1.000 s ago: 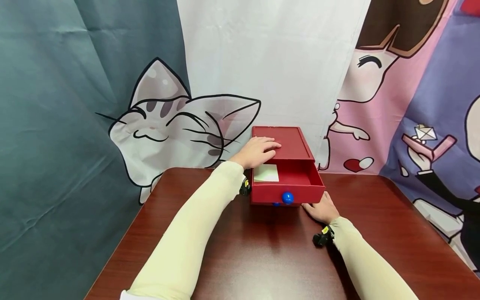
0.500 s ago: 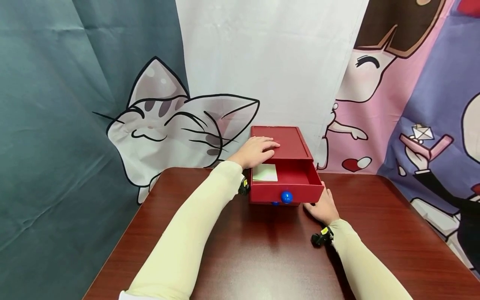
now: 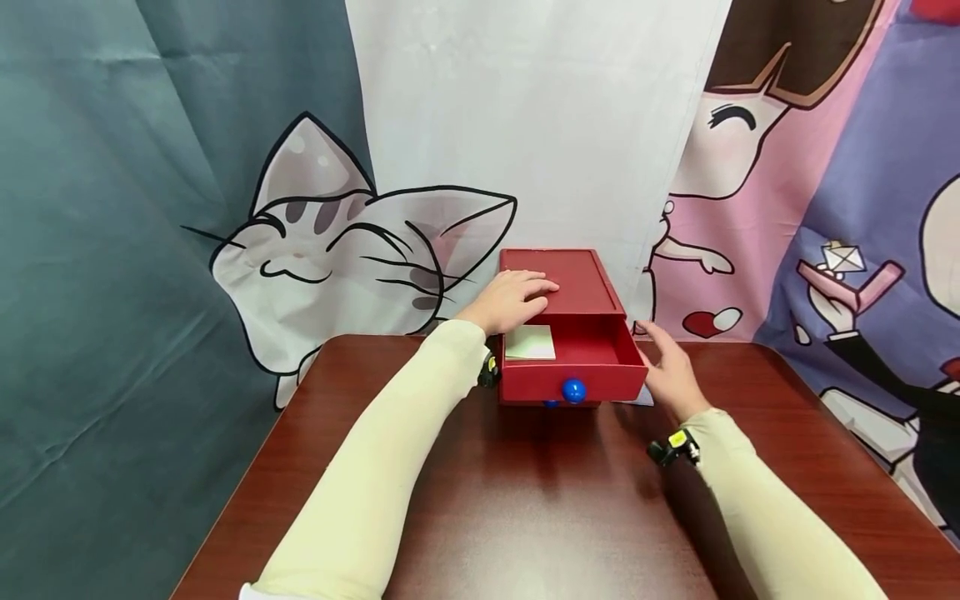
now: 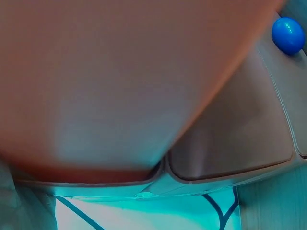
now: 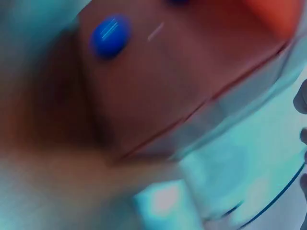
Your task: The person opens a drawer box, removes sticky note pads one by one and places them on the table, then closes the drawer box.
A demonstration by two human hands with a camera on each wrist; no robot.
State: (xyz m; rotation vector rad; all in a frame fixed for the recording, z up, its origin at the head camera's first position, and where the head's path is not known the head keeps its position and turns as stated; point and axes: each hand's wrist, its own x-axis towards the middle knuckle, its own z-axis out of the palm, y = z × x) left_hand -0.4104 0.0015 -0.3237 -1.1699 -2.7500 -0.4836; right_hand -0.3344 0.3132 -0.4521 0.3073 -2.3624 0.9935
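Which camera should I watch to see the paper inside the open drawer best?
The head view: it looks down into the open drawer and shows the paper at its left side. Neither wrist view shows that paper recognizably; both show the outside of the red box with a blue knob, partly blurred.

Left arm (image 3: pixel 382 454) outstretched, left hand (image 3: pixel 507 302) palm down, right hand (image 3: pixel 672 375) (the lower one) fingers extended
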